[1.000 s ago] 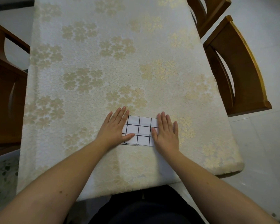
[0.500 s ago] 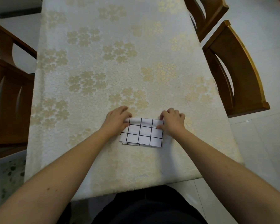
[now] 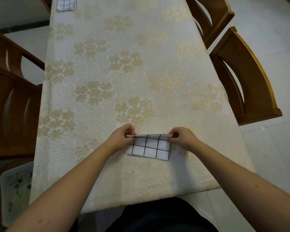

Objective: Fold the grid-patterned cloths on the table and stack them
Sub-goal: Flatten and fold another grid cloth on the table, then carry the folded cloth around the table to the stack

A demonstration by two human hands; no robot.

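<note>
A small white cloth with a black grid [image 3: 151,147], folded into a rectangle, lies on the near middle of the table. My left hand [image 3: 122,135] pinches its far left corner. My right hand [image 3: 181,137] pinches its far right corner. The far edge is lifted a little off the table between the two hands, while the near edge still rests on the tablecloth. At the far left corner of the table sits a stack of folded grid cloths [image 3: 65,4], partly cut off by the frame's top edge.
The table [image 3: 124,64] wears a cream tablecloth with gold flowers. Wooden chairs stand at the left [image 3: 12,97] and at the right [image 3: 244,77]. A white tray with a green leaf print [image 3: 15,186] sits low at the near left.
Both hands went from pressing flat on the cloth to pinching its far corners, and the far edge has risen. The view tilted up, bringing the far stack into sight.
</note>
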